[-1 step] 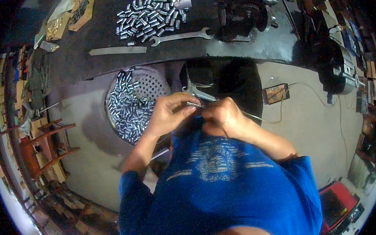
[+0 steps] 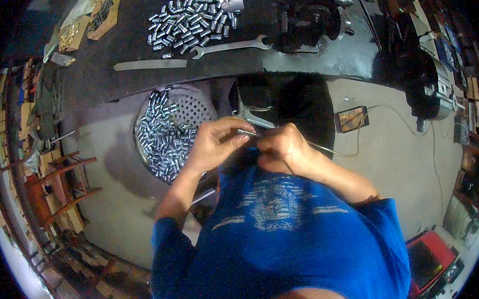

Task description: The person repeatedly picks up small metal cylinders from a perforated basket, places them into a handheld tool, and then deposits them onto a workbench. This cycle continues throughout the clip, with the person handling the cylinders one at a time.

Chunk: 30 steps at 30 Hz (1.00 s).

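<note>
My left hand (image 2: 214,145) pinches a small shiny metal piece (image 2: 245,132) between thumb and fingers, in front of my chest. Right beside it, my right hand (image 2: 284,148) is closed in a fist, its fingers curled out of sight, so what it grips is hidden. The metal piece points toward this fist. Just beyond both hands lies a coil spring (image 2: 259,123), part of some metal fixture. To the left, a round perforated metal tray (image 2: 193,106) holds many short shiny metal sleeves (image 2: 159,135).
On the dark workbench (image 2: 92,76) lie a heap of metal sleeves (image 2: 190,23), an open-ended wrench (image 2: 232,47), a flat metal strip (image 2: 150,64) and a greasy geared machine (image 2: 313,16). A cable (image 2: 402,112) crosses the floor at right, near a small box (image 2: 352,119).
</note>
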Tool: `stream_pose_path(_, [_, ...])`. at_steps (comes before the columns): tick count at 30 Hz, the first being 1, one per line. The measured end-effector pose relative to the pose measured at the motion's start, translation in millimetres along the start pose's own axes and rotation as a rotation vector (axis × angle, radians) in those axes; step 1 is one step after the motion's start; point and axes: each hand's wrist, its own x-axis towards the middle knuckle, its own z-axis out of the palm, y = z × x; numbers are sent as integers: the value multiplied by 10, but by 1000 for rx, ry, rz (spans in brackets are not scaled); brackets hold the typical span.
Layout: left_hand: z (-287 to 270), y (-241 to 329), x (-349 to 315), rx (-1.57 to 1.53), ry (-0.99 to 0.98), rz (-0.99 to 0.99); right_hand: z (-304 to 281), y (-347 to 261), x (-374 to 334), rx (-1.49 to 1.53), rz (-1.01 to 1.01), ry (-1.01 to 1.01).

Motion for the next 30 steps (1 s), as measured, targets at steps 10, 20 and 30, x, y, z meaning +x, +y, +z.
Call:
stream_pose_path(10, [58,-49,57,-151,45,-63,26,88,2,272,43,31])
stream_pose_path(20, [-267,-127,160,879,370,334,-349,-180,-80,103,-150,187])
stream_pose_path(30, [-266,-182,146,974,349,457,-265,-293,10,157,-154,129])
